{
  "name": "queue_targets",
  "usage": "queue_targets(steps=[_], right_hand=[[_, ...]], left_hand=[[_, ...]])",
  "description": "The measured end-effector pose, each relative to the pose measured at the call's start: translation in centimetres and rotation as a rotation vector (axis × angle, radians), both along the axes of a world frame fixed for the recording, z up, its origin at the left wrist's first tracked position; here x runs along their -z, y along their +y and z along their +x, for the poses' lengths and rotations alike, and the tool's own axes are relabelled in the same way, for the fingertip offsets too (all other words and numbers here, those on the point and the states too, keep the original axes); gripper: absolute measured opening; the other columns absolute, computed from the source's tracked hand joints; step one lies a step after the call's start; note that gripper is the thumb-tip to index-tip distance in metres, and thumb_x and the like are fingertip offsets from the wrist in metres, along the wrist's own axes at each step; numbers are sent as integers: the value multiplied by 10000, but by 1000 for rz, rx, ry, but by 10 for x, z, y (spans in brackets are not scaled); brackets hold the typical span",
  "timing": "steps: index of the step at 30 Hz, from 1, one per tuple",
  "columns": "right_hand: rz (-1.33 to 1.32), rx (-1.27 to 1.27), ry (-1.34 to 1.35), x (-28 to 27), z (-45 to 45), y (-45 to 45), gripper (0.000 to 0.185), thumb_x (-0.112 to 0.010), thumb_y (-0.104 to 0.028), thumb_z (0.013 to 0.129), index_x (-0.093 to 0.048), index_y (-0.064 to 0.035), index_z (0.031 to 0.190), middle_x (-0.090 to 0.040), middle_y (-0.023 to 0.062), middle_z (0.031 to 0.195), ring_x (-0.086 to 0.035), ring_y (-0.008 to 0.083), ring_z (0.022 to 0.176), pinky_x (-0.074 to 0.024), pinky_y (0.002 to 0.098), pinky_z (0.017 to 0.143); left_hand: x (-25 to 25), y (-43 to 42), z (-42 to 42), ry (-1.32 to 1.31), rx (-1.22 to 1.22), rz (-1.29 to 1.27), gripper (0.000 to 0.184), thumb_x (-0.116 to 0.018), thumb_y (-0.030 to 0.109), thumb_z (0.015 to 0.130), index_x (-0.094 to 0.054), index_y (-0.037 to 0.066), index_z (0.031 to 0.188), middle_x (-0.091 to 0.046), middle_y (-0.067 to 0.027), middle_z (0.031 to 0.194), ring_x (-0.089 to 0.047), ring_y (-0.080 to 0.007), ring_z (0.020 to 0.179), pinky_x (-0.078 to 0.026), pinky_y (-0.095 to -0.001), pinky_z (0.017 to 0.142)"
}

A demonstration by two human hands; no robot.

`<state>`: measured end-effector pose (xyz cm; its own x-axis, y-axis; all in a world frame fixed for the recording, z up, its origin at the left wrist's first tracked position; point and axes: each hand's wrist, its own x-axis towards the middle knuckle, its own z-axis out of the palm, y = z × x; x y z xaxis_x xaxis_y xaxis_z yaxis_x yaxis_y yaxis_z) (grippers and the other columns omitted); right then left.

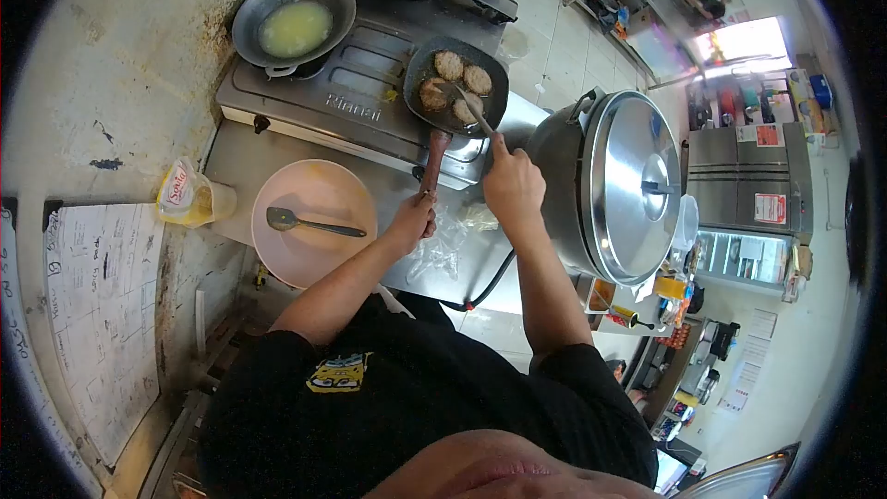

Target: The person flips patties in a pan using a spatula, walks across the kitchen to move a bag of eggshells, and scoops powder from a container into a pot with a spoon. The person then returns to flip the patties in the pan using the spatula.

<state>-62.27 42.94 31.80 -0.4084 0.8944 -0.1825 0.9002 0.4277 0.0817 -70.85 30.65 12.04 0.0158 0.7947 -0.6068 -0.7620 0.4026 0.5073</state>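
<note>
My left hand (413, 223) is closed around the brown handle of a dark square frying pan (497, 85), which rests on the stove (319, 143). Several browned meat patties (449, 65) lie in the pan. A spatula (477, 114) is gripped in my right hand (515, 187), its blade down among the patties at the near side of the pan. Crumpled clear plastic (439, 245) lies on the steel counter between my forearms.
At far left on the stove sits a grey wok (249, 32) with yellowish liquid. A pink bowl (268, 189) holds a dark spatula (319, 223). Beside it stands a tub (223, 202) with a printed bag. A large lidded pot (564, 157) is close on the right.
</note>
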Motion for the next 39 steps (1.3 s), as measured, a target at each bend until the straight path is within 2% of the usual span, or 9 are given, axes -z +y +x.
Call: queue_targets(steps=[11, 14, 18, 20, 24, 28, 32, 35, 39], right_hand=[[81, -99, -104, 32, -16, -23, 413, -525, -159, 976, -516, -97, 1384, -650, 187, 1014, -736, 336, 784, -608, 414, 642], [70, -2, -17, 19, -8, -5, 501, -514, -170, 976, -479, -205, 1475, -640, 185, 1088, -723, 383, 857, -596, 469, 714], [12, -1, 233, -3, 28, -1, 412, -509, -127, 966, -597, -128, 1369, -700, 194, 1013, -713, 407, 933, -572, 485, 773], [-152, 66, 634, -6, 43, -13, 333, -535, -158, 986, -647, -59, 1283, -711, 186, 925, -720, 340, 945, -538, 457, 798], [-576, 193, 817, 31, 61, -57, 340, -593, -240, 1014, -635, 20, 1229, -620, 67, 787, -571, 133, 750, -463, 314, 691], [-1041, 462, 898, 89, 40, -130, 279, -609, -234, 991, -668, -21, 1162, -587, 9, 771, -479, 82, 610, -376, 279, 533], [-1018, 379, 867, 199, 18, -176, 339, -559, -272, 994, -670, 34, 1087, -712, 177, 875, -682, 317, 776, -517, 420, 718], [-825, 200, 720, 229, 0, -181, 394, -566, -310, 971, -667, 53, 1082, -704, 295, 1015, -675, 467, 985, -515, 501, 861], [-805, 144, 694, 220, 2, -177, 438, -579, -342, 955, -648, 39, 1161, -682, 322, 1053, -634, 502, 1046, -505, 527, 893]], left_hand=[[17, 1, 6, -29, -50, 6, 300, -585, 416, 1036, -511, 128, 1000, -427, 27, 665, -421, -110, 482, -306, -269, 433], [11, 2, 3, -36, -30, -64, 322, -589, 442, 1028, -513, 130, 1004, -463, 21, 680, -467, -116, 509, -354, -265, 448], [-17, -10, -3, 65, -5, -221, 365, -587, 464, 1022, -541, 109, 1094, -536, -2, 737, -542, -128, 560, -424, -257, 480], [-28, -38, -11, 201, 161, -230, 529, -600, 516, 998, -537, 26, 1187, -595, -81, 843, -605, -170, 575, -507, -269, 509], [-13, -124, -35, 316, 413, -165, 484, -564, 474, 1027, -556, 29, 1220, -603, -72, 812, -598, -149, 572, -498, -311, 492], [-11, -199, -57, 373, 570, -164, 460, -555, 453, 1036, -568, 24, 1201, -603, -67, 780, -579, -150, 542, -463, -299, 467], [-26, -232, -65, 493, 718, -240, 437, -534, 467, 1043, -592, 44, 1133, -593, -48, 715, -547, -144, 498, -425, -302, 439], [-21, -247, -63, 487, 795, -219, 431, -532, 468, 1045, -574, 55, 1160, -581, -38, 702, -519, -136, 498, -391, -291, 436], [-20, -258, -51, 461, 783, -90, 412, -544, 451, 1045, -549, 68, 1196, -544, -15, 680, -487, -123, 528, -377, -274, 453]])
